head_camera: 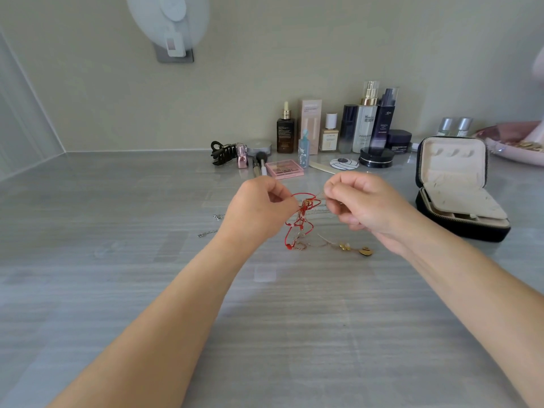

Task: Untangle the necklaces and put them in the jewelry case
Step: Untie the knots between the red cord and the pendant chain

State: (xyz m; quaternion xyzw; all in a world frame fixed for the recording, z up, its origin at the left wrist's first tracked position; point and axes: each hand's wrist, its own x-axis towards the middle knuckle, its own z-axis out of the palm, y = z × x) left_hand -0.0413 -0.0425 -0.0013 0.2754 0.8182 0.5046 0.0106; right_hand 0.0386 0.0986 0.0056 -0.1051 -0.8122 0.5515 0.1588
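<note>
On a pale grey, wood-grained desk [117, 290] set against a plain beige wall, both hands work above a knot of jewellery. The left hand [259, 207] has its grip pinched closed on a loop of the red cord necklace [300, 219]. The right hand [362, 204] has its grip pinched closed on a thin gold chain [323, 244] that runs into the same knot; the exact contact is hard to make out. Between the two grips the tangle hangs down to the desk, with gold pendants [365, 251] lying below the right grip. A silver chain [207, 233] lies loose left of the left grip, partly hidden by that wrist. Right of the right grip stands the jewelry case [459, 184], lid open, cream lining showing, no necklace seen inside. Beyond both grips a row of cosmetic bottles [365, 119] lines the wall; one label reads a large "H", the rest is too small to read. A black hair claw [222, 153] and pink palette [285, 168] lie in front. A white wall fixture [167, 22] is cut off at the top edge.
</note>
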